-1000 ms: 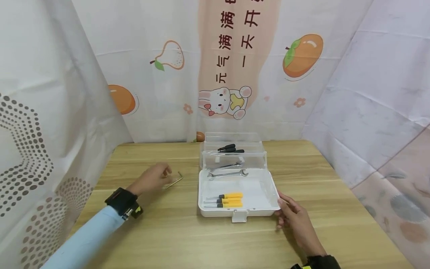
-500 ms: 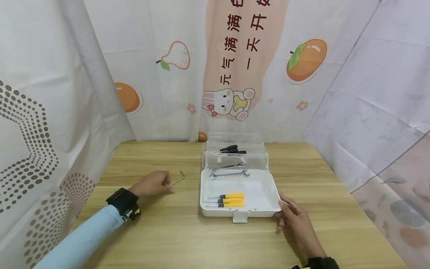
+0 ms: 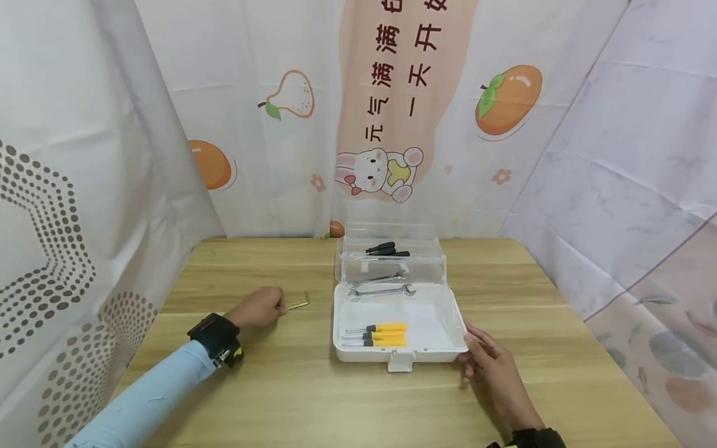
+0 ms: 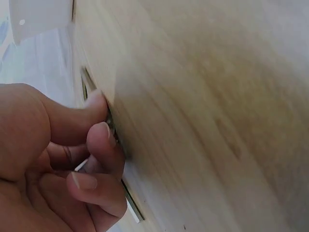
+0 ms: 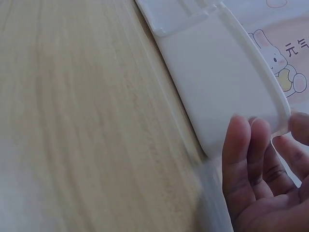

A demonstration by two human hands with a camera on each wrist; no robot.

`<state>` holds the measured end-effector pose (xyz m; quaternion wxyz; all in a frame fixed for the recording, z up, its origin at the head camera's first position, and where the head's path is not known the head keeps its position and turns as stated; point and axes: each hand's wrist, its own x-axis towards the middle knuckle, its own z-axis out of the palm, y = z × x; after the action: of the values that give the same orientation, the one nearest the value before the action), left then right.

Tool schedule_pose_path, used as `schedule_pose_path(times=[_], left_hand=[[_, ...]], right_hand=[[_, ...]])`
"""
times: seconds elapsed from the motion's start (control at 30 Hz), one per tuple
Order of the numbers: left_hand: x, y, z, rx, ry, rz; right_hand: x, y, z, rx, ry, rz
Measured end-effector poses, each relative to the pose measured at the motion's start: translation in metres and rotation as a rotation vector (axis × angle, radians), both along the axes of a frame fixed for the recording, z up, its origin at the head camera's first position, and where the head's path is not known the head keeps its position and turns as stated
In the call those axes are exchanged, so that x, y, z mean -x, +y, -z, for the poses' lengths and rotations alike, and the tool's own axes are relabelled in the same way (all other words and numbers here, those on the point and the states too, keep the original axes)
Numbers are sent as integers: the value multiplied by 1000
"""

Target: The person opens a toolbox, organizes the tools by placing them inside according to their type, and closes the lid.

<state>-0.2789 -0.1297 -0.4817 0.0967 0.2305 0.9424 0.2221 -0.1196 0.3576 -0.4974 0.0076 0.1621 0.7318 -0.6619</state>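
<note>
Near the left of the table, my left hand (image 3: 263,307) pinches one end of a brass-coloured L-shaped hex key (image 3: 299,305). The left wrist view shows the thumb and fingertips closed on the hex key (image 4: 134,207) close to the wood; they hide its middle. A white toolbox (image 3: 431,353) with its clear lid raised stands right of centre. My right hand (image 3: 495,370) grips its front right corner, thumb at the rim and fingers along the outer wall. The right wrist view shows those fingers against the box's side (image 5: 217,77).
Several yellow-handled screwdrivers (image 3: 388,335) lie at the front of the toolbox. An open-end wrench (image 3: 383,291) lies at its back. Black-handled screwdrivers (image 3: 383,251) show behind the clear lid (image 3: 434,267). Printed curtains (image 3: 269,186) border the wooden table (image 3: 313,410).
My left hand has closed on the hex key, which has turned and now points more to the right. The right hand stays at the toolbox corner. The head view has shifted slightly.
</note>
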Motion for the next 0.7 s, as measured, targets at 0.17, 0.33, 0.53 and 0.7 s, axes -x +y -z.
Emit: schedule_pose_path(times=[0.17,0.33,0.53,0.7], left_hand=[[0,-4,-5,-6,17,-35],[0,-10,-6,-42,90,5],[-2,-15,-8,-51,115,-33],[-2,-15,-8,-68,119,-77]], right_hand=[[1,0,-1,-2,7,-8],[1,0,-3,0,10,-10],[1,1,-4,-7,12,-14],[1,1,-4,-11,3,-14]])
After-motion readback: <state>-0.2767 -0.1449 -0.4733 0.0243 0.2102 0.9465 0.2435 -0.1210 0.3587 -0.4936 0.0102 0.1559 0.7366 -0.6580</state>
